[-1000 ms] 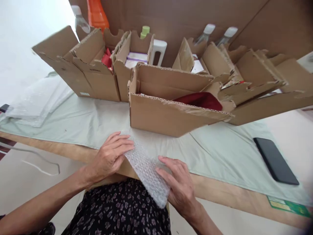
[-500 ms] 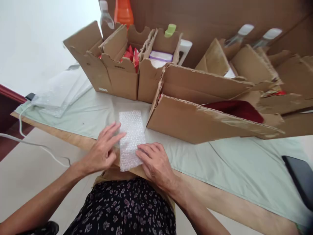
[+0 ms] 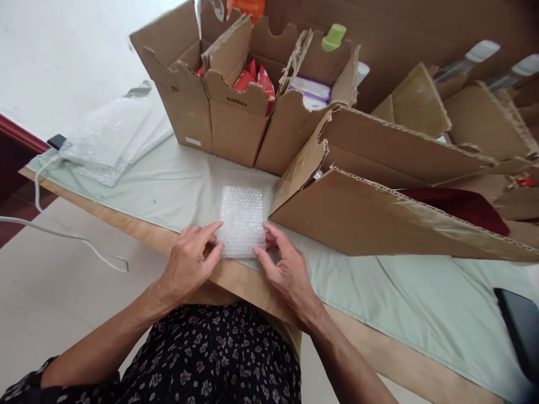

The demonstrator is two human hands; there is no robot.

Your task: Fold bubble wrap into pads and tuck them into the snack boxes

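Head view. A table [image 3: 362, 339] with a wooden front edge bears a pale green cloth [image 3: 421, 303], lightly creased. Below it lies a light floor [image 3: 84, 303], crossed at left by a white cable [image 3: 88, 243]. Cardboard boxes [image 3: 236, 126] line the rear of the cloth; bubble-wrap sheets [image 3: 101, 140] lie at far left, a dark phone [image 3: 520, 331] at far right. The bubble-wrap piece [image 3: 242, 219] lies flat near the front edge, left of the nearest box [image 3: 370, 219] — its long axis running from the body toward the boxes. Left hand [image 3: 187, 261] and right hand [image 3: 288, 275] flank it, half-curled, fingertips at its side edges; whether they pinch it cannot be told.
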